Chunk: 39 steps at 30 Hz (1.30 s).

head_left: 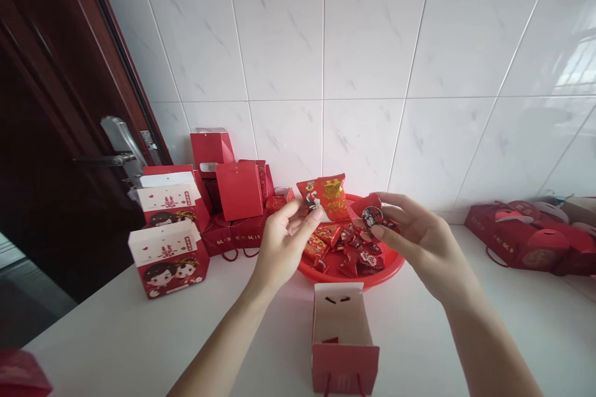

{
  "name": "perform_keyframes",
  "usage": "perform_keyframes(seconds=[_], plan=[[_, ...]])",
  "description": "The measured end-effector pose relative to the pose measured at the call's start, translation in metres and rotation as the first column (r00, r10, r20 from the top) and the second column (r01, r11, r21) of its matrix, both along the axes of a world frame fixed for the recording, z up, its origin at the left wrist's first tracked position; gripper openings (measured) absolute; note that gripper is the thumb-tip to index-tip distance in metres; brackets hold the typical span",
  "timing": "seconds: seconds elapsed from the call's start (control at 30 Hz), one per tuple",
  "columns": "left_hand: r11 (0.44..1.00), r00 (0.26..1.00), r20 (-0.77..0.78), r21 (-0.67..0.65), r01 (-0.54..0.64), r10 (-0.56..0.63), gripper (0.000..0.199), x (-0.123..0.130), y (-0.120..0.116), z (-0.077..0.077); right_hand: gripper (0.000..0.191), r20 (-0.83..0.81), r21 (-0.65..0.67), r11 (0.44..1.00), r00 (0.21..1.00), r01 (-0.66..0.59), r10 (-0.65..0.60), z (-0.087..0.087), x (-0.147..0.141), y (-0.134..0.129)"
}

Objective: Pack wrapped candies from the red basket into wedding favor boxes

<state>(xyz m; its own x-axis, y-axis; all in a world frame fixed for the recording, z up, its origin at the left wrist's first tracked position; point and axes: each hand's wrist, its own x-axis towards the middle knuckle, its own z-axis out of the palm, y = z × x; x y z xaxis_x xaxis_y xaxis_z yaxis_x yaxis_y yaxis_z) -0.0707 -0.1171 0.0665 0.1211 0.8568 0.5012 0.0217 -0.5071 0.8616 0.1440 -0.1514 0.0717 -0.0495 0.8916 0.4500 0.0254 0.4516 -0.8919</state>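
Observation:
My left hand (289, 234) pinches a red and gold snack packet (329, 197) by its lower left side, holding it above the far side of a red plastic basket (351, 279). Between the thumb and fingers of my right hand (414, 232) is a small red-wrapped candy (371, 212) with a dark round label. Below both hands, the basket holds several wrapped sweets (351, 254) in red and orange. In front of it stands an open red gift box (345, 366) with a pale inside; a small red piece shows at its bottom.
Upright boxes with cartoon figures (174, 270) stand on the white table at left, with more red boxes (239, 192) behind them. Further red boxes (526, 239) lie at right. A tiled wall (363, 62) closes the back; a dark door (56, 105) is at left.

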Motion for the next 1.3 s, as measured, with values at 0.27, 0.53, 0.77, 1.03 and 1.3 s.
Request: perform_keyframes(seconds=[0.27,0.53,0.77,1.03,1.3], plan=[[0.995,0.993,-0.065,0.046,-0.091,0.094,0.067,0.000,0.000,-0.008,0.029,0.036,0.030,0.997,0.997,-0.073,0.072,0.006,-0.003,-0.003],[0.981,0.956,-0.275,0.185,-0.053,0.103,0.024,0.003,-0.008,-0.004,0.029,0.143,0.003,0.998,0.988,-0.064,0.063,0.002,-0.007,-0.003],[0.972,0.951,-0.292,0.234,-0.026,0.096,0.033,0.005,-0.010,0.000,0.035,0.152,-0.017,0.999,0.987,-0.047,0.049,0.006,-0.008,-0.004],[0.984,0.969,-0.233,0.175,-0.038,0.079,0.031,0.003,-0.010,0.001,0.035,0.151,-0.079,0.994,0.985,-0.074,0.085,0.007,-0.006,-0.005],[0.997,0.982,-0.189,0.074,0.038,-0.023,0.035,0.002,-0.012,0.004,0.038,0.131,-0.028,0.999,0.990,-0.043,0.047,0.002,-0.008,-0.003]])
